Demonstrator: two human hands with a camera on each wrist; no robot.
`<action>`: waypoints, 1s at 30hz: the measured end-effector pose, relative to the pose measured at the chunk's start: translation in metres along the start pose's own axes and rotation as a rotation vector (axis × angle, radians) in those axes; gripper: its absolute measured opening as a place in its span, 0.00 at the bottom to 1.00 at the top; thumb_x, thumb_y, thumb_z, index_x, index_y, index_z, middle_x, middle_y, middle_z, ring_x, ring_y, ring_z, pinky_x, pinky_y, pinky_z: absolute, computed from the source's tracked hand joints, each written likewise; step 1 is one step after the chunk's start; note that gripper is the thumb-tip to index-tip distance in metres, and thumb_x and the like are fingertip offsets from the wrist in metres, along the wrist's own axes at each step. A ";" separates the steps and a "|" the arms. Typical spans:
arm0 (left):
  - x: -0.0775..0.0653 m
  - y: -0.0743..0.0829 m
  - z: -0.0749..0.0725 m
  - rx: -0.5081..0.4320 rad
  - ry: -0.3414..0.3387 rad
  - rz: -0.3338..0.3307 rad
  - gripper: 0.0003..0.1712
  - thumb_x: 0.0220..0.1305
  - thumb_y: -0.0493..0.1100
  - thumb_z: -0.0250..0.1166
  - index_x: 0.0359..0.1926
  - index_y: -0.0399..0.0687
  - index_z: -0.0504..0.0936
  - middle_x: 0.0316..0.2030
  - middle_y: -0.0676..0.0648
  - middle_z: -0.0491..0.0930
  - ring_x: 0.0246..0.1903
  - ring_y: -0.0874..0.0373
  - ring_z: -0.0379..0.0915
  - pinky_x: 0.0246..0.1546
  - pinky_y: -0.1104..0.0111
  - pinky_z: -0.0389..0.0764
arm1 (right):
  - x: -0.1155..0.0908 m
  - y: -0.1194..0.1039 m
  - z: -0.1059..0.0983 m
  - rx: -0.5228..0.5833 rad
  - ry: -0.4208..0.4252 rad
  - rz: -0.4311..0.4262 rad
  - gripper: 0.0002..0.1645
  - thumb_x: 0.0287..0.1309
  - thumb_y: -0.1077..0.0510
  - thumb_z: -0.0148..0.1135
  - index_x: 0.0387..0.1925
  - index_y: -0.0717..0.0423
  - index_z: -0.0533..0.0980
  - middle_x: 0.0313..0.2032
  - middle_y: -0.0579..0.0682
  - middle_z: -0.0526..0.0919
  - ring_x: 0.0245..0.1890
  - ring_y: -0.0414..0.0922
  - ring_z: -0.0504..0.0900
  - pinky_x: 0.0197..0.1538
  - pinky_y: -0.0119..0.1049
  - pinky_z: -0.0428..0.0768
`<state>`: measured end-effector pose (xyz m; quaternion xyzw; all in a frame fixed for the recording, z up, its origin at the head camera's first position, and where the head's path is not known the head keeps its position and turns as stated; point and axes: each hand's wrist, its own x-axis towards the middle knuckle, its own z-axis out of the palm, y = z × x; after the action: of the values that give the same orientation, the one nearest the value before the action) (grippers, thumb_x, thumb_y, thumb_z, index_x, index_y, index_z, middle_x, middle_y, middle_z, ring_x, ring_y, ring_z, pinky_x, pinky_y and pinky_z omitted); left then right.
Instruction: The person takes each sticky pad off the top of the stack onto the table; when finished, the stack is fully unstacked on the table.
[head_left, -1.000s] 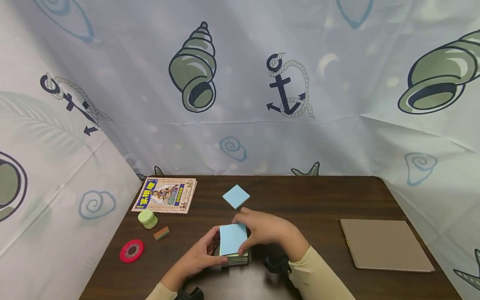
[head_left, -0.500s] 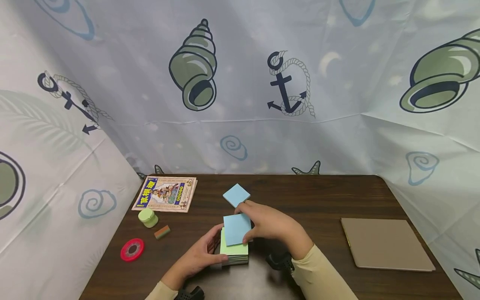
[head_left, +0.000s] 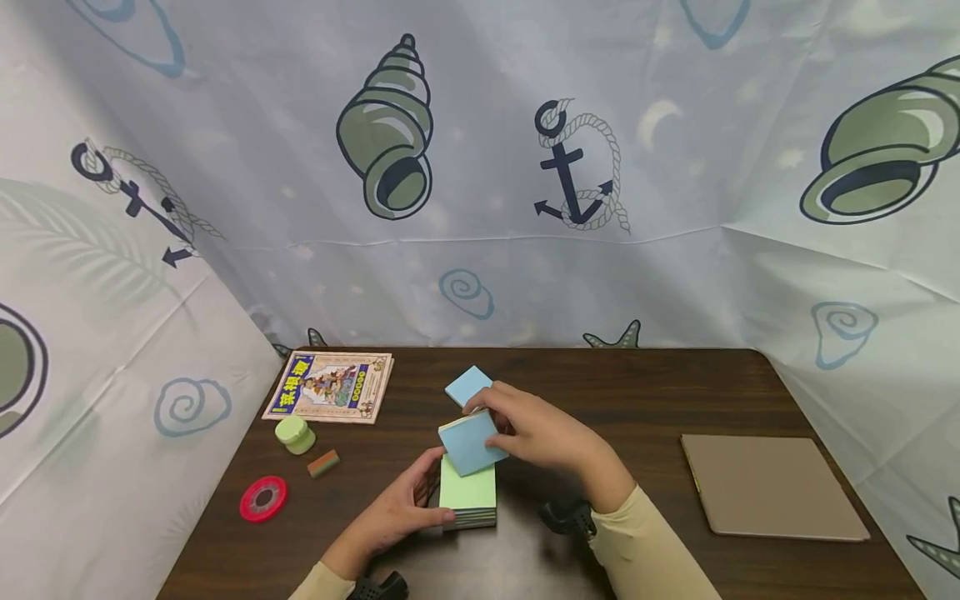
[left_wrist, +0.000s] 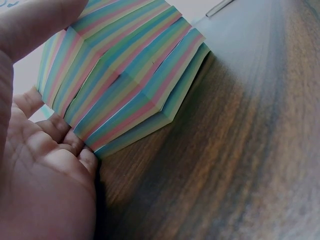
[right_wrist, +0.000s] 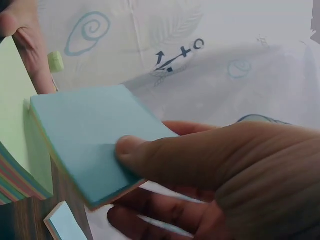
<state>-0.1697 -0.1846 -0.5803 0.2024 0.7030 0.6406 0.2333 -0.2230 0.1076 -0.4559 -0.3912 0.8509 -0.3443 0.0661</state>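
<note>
Head view: right fingers pinch blue pad's edge, wide tabletop rightward.

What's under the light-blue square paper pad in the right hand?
In the head view, the pad overlaps a pale-green-topped, stripe-edged paper stack, hiding most of its far end. The right hand has fingers beneath the pad, whose underside is hidden.

There are two blue pads, one stack, one jar.
</note>
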 end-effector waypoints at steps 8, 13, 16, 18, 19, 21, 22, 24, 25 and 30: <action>0.001 -0.001 0.002 -0.002 -0.002 0.039 0.52 0.68 0.36 0.76 0.85 0.48 0.57 0.80 0.39 0.64 0.77 0.69 0.63 0.73 0.82 0.62 | -0.003 0.004 -0.008 0.021 0.136 -0.073 0.24 0.72 0.63 0.70 0.64 0.41 0.80 0.45 0.45 0.78 0.40 0.39 0.79 0.44 0.34 0.83; 0.001 -0.002 0.002 -0.012 -0.019 0.061 0.53 0.69 0.34 0.76 0.85 0.44 0.54 0.78 0.37 0.65 0.76 0.68 0.65 0.73 0.81 0.64 | -0.003 0.010 -0.010 -0.005 0.251 -0.056 0.23 0.73 0.65 0.69 0.63 0.42 0.83 0.44 0.42 0.79 0.38 0.37 0.77 0.42 0.34 0.81; 0.001 -0.001 0.002 -0.004 -0.022 0.063 0.53 0.69 0.35 0.75 0.86 0.44 0.54 0.78 0.38 0.65 0.77 0.69 0.64 0.73 0.82 0.63 | -0.002 0.015 -0.012 -0.022 0.327 -0.007 0.19 0.73 0.65 0.69 0.59 0.43 0.86 0.44 0.43 0.79 0.36 0.39 0.77 0.41 0.34 0.80; 0.001 -0.001 0.002 -0.003 -0.023 0.065 0.53 0.69 0.35 0.75 0.86 0.44 0.54 0.78 0.37 0.65 0.77 0.69 0.64 0.73 0.82 0.63 | -0.003 0.021 -0.012 -0.019 0.368 0.038 0.17 0.73 0.65 0.69 0.57 0.44 0.86 0.44 0.43 0.79 0.37 0.39 0.77 0.41 0.34 0.81; 0.001 -0.001 0.002 -0.005 -0.025 0.065 0.53 0.69 0.35 0.75 0.86 0.44 0.54 0.78 0.37 0.65 0.76 0.69 0.64 0.73 0.82 0.63 | -0.003 0.024 -0.013 -0.009 0.386 0.061 0.17 0.73 0.65 0.68 0.56 0.44 0.86 0.45 0.43 0.80 0.37 0.39 0.78 0.42 0.34 0.81; 0.001 -0.001 0.002 -0.009 -0.026 0.070 0.53 0.69 0.34 0.75 0.85 0.44 0.54 0.77 0.36 0.65 0.75 0.68 0.65 0.72 0.81 0.64 | -0.003 0.031 -0.013 0.006 0.425 0.095 0.16 0.74 0.65 0.68 0.56 0.45 0.86 0.47 0.44 0.81 0.39 0.40 0.79 0.43 0.36 0.82; 0.001 -0.001 0.002 -0.010 -0.028 0.073 0.53 0.69 0.34 0.75 0.85 0.43 0.54 0.77 0.36 0.65 0.75 0.67 0.66 0.72 0.81 0.64 | -0.003 0.035 -0.013 0.014 0.446 0.108 0.16 0.74 0.64 0.68 0.56 0.45 0.86 0.47 0.45 0.81 0.39 0.41 0.80 0.43 0.36 0.82; 0.000 -0.001 0.002 -0.011 -0.029 0.075 0.53 0.69 0.34 0.75 0.85 0.43 0.54 0.77 0.36 0.65 0.75 0.67 0.66 0.72 0.81 0.65 | -0.003 0.042 -0.014 0.037 0.494 0.135 0.15 0.74 0.64 0.68 0.57 0.46 0.86 0.48 0.48 0.82 0.40 0.42 0.81 0.44 0.37 0.83; 0.000 -0.001 0.002 -0.010 -0.030 0.076 0.53 0.69 0.34 0.75 0.85 0.42 0.54 0.77 0.36 0.65 0.75 0.67 0.66 0.72 0.81 0.65 | -0.003 0.045 -0.014 0.046 0.519 0.146 0.15 0.75 0.63 0.68 0.57 0.46 0.86 0.49 0.49 0.83 0.40 0.42 0.81 0.43 0.38 0.83; 0.001 -0.001 0.002 -0.010 -0.026 0.082 0.53 0.69 0.32 0.75 0.85 0.42 0.54 0.77 0.36 0.65 0.75 0.67 0.66 0.72 0.80 0.66 | -0.002 0.060 -0.012 0.100 0.643 0.197 0.14 0.75 0.61 0.68 0.58 0.47 0.86 0.49 0.51 0.82 0.41 0.43 0.81 0.44 0.37 0.82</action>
<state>-0.1689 -0.1822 -0.5815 0.2381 0.6877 0.6506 0.2171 -0.2631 0.1430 -0.4849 -0.1749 0.8441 -0.4831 -0.1536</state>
